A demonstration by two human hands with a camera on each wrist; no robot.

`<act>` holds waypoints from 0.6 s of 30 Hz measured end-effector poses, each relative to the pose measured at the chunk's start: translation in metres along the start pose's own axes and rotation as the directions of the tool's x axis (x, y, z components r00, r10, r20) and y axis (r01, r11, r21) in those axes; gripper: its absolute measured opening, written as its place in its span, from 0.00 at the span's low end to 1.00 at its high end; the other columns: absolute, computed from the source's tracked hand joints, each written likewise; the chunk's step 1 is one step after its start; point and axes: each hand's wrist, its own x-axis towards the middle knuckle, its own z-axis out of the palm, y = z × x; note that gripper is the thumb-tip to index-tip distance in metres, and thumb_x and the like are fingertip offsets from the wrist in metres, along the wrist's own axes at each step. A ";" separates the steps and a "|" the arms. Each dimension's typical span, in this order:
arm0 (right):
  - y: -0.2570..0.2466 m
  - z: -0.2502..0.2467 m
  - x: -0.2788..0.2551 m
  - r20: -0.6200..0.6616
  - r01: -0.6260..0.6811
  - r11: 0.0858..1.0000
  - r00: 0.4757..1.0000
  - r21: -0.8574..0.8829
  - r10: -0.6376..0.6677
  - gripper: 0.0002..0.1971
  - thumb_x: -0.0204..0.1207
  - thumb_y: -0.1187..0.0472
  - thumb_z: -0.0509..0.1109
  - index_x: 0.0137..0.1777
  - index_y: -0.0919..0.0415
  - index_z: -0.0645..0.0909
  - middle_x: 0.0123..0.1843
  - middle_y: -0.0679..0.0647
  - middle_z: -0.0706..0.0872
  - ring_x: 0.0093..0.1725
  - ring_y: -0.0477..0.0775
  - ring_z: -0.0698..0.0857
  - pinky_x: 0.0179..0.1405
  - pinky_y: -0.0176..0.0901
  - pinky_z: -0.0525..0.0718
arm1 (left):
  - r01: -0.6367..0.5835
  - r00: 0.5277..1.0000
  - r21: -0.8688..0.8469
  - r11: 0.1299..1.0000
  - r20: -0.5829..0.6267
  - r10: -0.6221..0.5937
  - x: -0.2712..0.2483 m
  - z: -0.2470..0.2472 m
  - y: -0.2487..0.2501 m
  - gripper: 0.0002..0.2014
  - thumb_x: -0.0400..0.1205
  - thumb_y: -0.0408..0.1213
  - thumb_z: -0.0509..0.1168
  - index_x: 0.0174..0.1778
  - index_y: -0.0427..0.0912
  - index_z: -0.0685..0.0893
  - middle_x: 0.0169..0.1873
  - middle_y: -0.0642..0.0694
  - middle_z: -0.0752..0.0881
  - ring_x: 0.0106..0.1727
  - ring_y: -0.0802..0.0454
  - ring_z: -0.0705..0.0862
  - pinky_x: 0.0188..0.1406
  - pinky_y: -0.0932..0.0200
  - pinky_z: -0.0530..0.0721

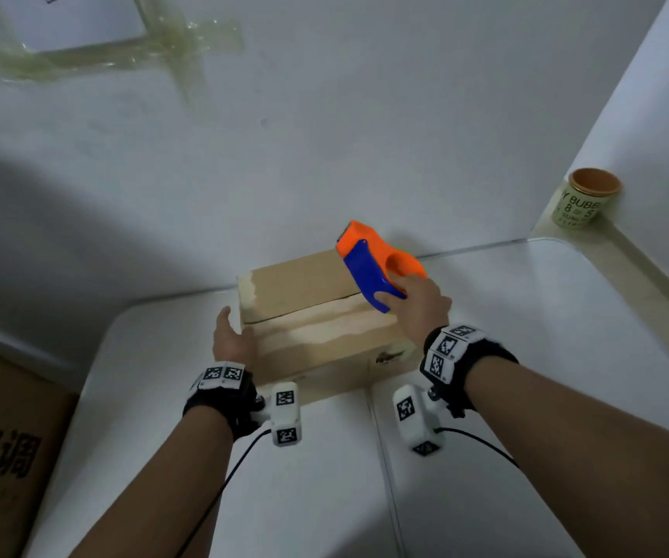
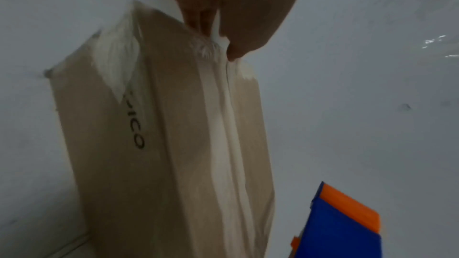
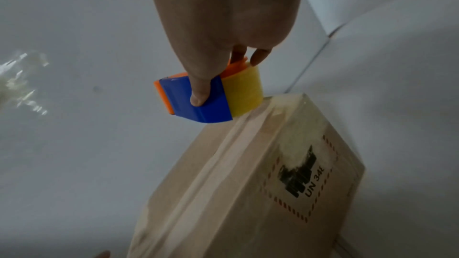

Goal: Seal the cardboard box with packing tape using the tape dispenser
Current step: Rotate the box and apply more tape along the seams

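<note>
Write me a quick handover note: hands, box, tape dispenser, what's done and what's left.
Left hand: steadies the left end of the cardboard box, thumb at the centre seam.
Right hand: grips the orange and blue tape dispenser, yellowish roll touching the box's top right end.
Box: on the white table, flaps closed.
Done: dispenser is at the right end of the seam; the pale strip along it looks like old residue, fresh tape unclear.
Left: probably pull tape along the seam toward the left hand, cut, press down.
</note>
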 end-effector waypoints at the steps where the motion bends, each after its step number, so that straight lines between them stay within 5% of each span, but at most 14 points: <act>1: 0.003 -0.002 0.001 -0.013 -0.054 0.998 0.998 0.029 0.055 0.16 0.76 0.48 0.70 0.61 0.51 0.83 0.56 0.54 0.87 0.60 0.61 0.82 0.63 0.62 0.74 | -0.096 0.995 0.111 0.989 -0.026 0.099 -0.002 0.004 0.006 0.29 0.81 0.36 0.64 0.79 0.42 0.67 0.76 0.36 0.72 0.75 0.38 0.72 0.76 0.45 0.69; 4: 0.012 -0.008 0.001 -0.042 -0.177 0.984 0.983 0.013 0.178 0.20 0.79 0.46 0.67 0.67 0.51 0.81 0.62 0.52 0.85 0.63 0.61 0.81 0.67 0.62 0.72 | -0.446 0.895 0.396 0.803 0.217 0.391 -0.019 0.016 0.029 0.32 0.77 0.57 0.60 0.75 0.46 0.73 0.77 0.40 0.72 0.79 0.40 0.66 0.79 0.45 0.61; 6: 0.018 -0.010 0.001 -0.052 -0.189 0.982 0.981 -0.028 0.187 0.19 0.80 0.46 0.66 0.67 0.52 0.81 0.61 0.53 0.85 0.62 0.61 0.82 0.67 0.61 0.73 | -0.549 0.816 0.441 0.710 0.464 0.343 -0.036 0.027 0.040 0.33 0.76 0.64 0.59 0.78 0.58 0.67 0.83 0.51 0.62 0.85 0.45 0.54 0.81 0.38 0.51; 10: 0.030 -0.014 -0.004 -0.042 -0.207 0.977 0.978 -0.048 0.205 0.22 0.81 0.47 0.66 0.72 0.53 0.77 0.66 0.54 0.84 0.66 0.61 0.80 0.70 0.59 0.70 | -0.725 0.633 0.438 0.532 0.729 0.262 -0.060 0.044 0.046 0.40 0.77 0.53 0.68 0.81 0.68 0.51 0.85 0.58 0.44 0.86 0.44 0.42 0.79 0.27 0.44; 14: 0.047 -0.019 -0.007 -0.037 -0.230 0.971 0.973 -0.065 0.228 0.22 0.81 0.48 0.66 0.73 0.53 0.77 0.65 0.55 0.85 0.66 0.62 0.80 0.70 0.60 0.70 | -0.760 0.610 0.441 0.477 0.737 0.290 -0.051 0.054 0.044 0.39 0.81 0.37 0.66 0.81 0.68 0.52 0.85 0.59 0.46 0.86 0.46 0.42 0.79 0.27 0.45; 18: 0.064 -0.026 0.001 -0.025 -0.315 0.941 0.949 -0.125 0.314 0.19 0.81 0.47 0.65 0.67 0.55 0.80 0.60 0.55 0.86 0.63 0.64 0.81 0.66 0.55 0.69 | -0.738 0.648 0.473 0.481 0.695 0.311 -0.032 0.062 0.055 0.39 0.81 0.26 0.59 0.81 0.67 0.54 0.85 0.58 0.49 0.86 0.50 0.45 0.80 0.29 0.48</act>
